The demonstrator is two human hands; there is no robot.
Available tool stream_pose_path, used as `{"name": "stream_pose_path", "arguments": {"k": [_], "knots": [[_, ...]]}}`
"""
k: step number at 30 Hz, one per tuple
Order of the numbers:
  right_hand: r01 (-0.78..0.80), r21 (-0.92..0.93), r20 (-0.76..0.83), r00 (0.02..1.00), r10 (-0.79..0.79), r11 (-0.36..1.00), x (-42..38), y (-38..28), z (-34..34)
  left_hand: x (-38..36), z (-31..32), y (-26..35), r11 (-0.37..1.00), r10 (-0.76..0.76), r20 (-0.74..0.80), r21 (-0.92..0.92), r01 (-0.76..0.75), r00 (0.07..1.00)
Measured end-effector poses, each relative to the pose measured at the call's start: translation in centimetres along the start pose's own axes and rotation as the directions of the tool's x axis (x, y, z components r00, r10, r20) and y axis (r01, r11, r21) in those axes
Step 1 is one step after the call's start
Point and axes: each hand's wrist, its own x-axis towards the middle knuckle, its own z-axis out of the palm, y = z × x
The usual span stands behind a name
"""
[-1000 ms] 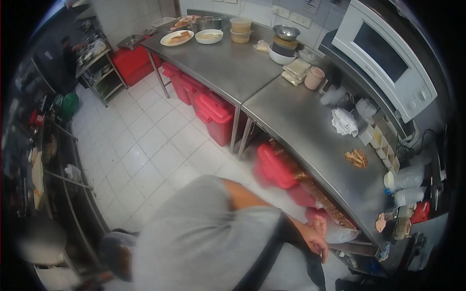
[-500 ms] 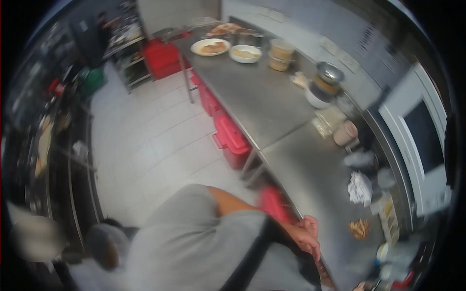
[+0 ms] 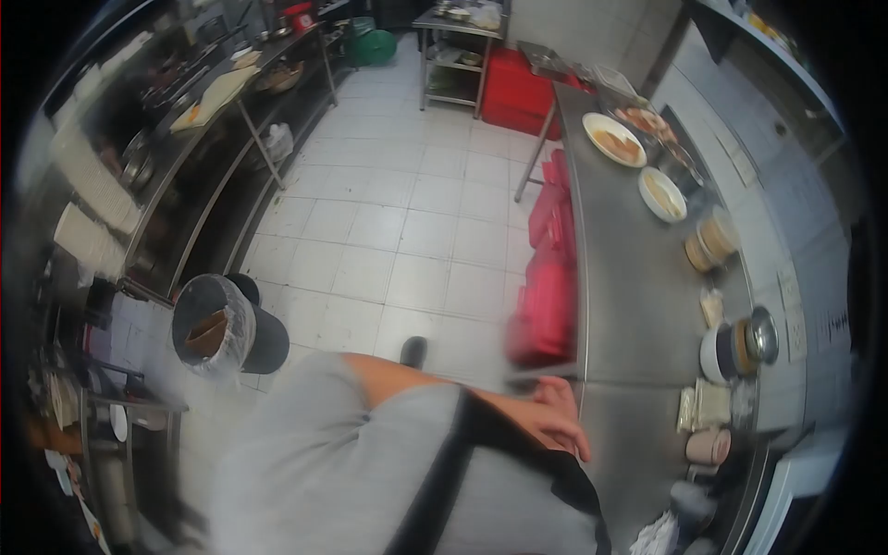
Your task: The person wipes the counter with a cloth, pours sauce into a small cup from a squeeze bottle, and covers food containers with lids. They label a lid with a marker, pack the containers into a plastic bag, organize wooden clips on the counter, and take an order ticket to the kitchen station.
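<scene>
My left hand (image 3: 560,421) reaches across the front of my body, beside the edge of the steel counter (image 3: 629,305). Its fingers are somewhat bent and apart, and I see nothing held in them. A grey shirt (image 3: 305,453) with a black strap (image 3: 435,481) hides part of the forearm. My right hand is out of view. Red lidded bins (image 3: 546,314) stand under the counter, close ahead of the left hand.
On the counter are an oval plate (image 3: 614,141) of food, a white bowl (image 3: 662,194), stacked tubs (image 3: 710,239) and a pink cup (image 3: 708,447). A lined bin (image 3: 268,342) stands left on the tiled floor (image 3: 370,222). A green container (image 3: 375,46) lies farther back.
My view has turned right to left, so the counter now sits farther right and runs more straight ahead. The lined bin shows more fully. The left hand stays in front of my body.
</scene>
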Motion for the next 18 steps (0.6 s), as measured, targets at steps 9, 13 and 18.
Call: {"name": "stream_pose_path", "arguments": {"k": [9, 13, 18], "knots": [[-0.050, -0.083, 0.284, 0.956, 0.071, 0.995, 19.6, -3.0, 16.0, -11.6, -17.6, 9.9, 0.996, 0.026, -0.207, 0.091, -0.007, 0.978], [-0.071, -0.116, 0.350, 0.931, 0.108, 0.991, 26.0, -5.0, 22.2, -15.4, -24.5, 12.9, 1.000, -0.002, -0.265, 0.003, 0.002, 0.964], [-0.126, -0.206, 0.325, 0.927, 0.190, 0.970, 34.1, -8.1, 28.2, -18.1, -33.2, 14.6, 0.999, 0.042, -0.339, -0.005, -0.046, 0.940]]}}
